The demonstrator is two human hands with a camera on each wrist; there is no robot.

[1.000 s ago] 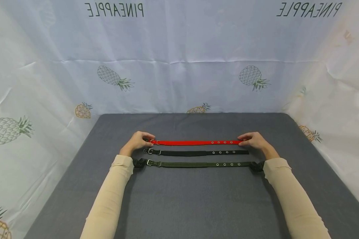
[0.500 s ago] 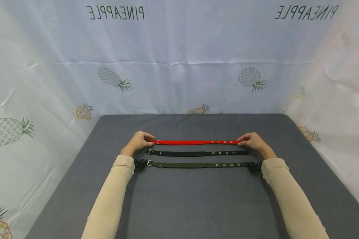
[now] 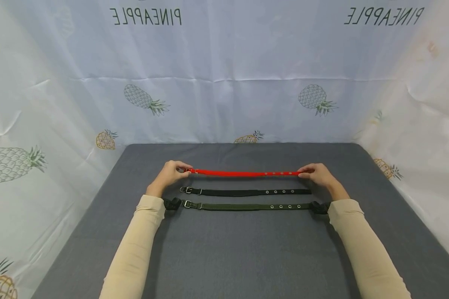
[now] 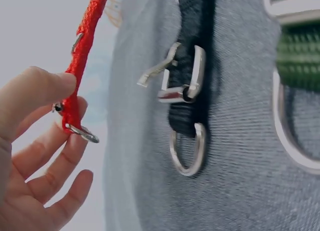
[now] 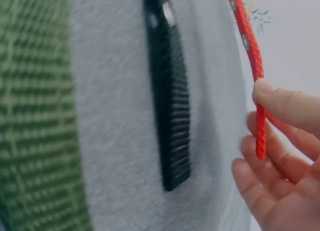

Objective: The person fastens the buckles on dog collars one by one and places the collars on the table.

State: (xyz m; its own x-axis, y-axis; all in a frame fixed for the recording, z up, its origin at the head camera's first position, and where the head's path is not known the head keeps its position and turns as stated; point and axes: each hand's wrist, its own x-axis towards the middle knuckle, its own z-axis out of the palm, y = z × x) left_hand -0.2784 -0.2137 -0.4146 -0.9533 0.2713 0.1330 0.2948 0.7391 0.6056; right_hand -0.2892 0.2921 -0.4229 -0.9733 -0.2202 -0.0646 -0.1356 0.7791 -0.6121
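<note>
Stretched between both hands is a red collar point(image 3: 232, 173), sagging a little in the middle and lifted off the table. My left hand point(image 3: 169, 173) pinches its buckle end between thumb and fingers; a metal D-ring point(image 4: 84, 133) hangs by the fingertips in the left wrist view. At the other end, my right hand point(image 3: 319, 174) pinches the strap near its tip, past the eyelets point(image 5: 245, 42). Nearer to me lies a black collar point(image 3: 230, 192), laid straight with its buckle at the left. In front of that lies a green collar point(image 3: 232, 207), parallel to it.
All this is over a grey cloth-covered table point(image 3: 232, 253). A white curtain point(image 3: 224, 50) printed with pineapples surrounds it at the back and sides. Black wrist bands point(image 3: 319, 207) on both wrists overlap the green collar's ends in the head view.
Both hands have raised the red collar from the table and moved it slightly away from the black one. The black and green collars have stayed in place.
</note>
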